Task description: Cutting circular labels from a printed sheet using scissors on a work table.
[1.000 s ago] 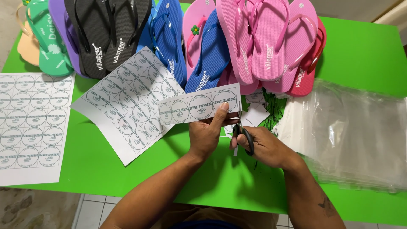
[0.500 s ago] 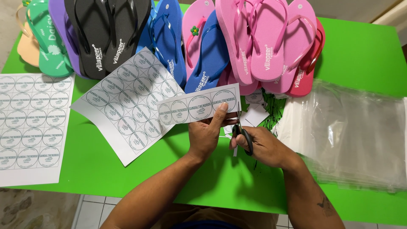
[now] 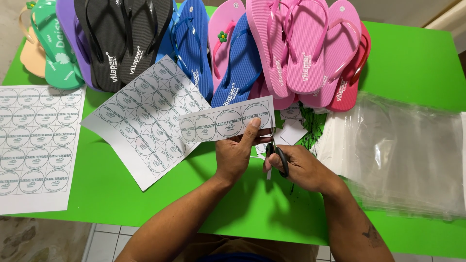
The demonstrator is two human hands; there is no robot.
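Observation:
My left hand (image 3: 236, 153) pinches a white paper strip (image 3: 224, 120) printed with three round labels and holds it flat above the green table (image 3: 97, 189). Just to its right, my right hand (image 3: 302, 167) grips black-handled scissors (image 3: 279, 157), whose blades point up at the strip's right end. Small paper offcuts (image 3: 291, 130) lie behind the scissors.
Two larger sheets of round labels lie to the left: one angled (image 3: 145, 119), one at the table's left edge (image 3: 35, 145). A row of flip-flops in several colours (image 3: 272, 48) lines the far side. A stack of clear plastic bags (image 3: 403, 150) lies at right.
The strip has shifted very slightly in my left hand at the scissors; both hands stay in almost the same place.

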